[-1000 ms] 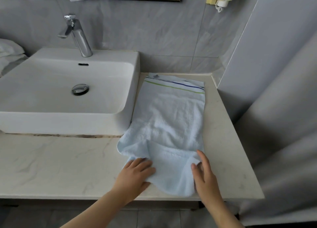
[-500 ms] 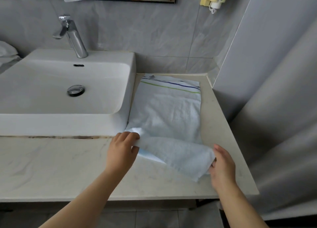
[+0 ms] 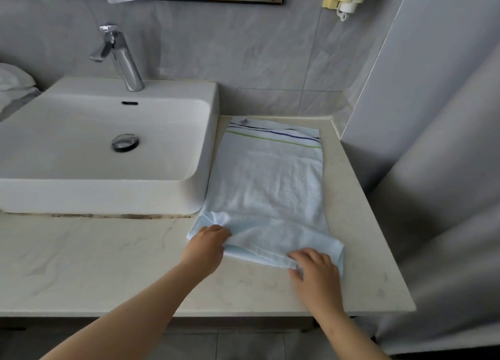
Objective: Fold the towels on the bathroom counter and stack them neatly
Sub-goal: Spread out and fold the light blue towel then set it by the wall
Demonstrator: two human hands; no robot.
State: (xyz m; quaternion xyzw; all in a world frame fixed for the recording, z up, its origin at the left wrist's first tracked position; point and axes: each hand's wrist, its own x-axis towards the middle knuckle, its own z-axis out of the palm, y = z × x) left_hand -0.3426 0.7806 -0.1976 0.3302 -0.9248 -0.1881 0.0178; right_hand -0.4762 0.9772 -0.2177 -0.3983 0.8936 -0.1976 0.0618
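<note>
Gripping: left hand (image 3: pixel 207 247) is clamping curled fingers on the light blue towel (image 3: pixel 270 192) at its near-left corner | right hand (image 3: pixel 315 273) is pinching its near edge | towel is lying on the worktop (image 3: pixel 108 265), just beside the sink (image 3: pixel 205 197)

The near end of the towel (image 3: pixel 270 186), hanging over the front of the tabletop (image 3: pixel 108 265) a second ago, has been lifted and is now laid as a flap wholly on the surface. The left hand (image 3: pixel 205 248) has been carried further back and left, where the towel's left corner is gripped. The right hand (image 3: pixel 315 271) has been brought inward from the right corner, and the flap's near edge is pinched.
</note>
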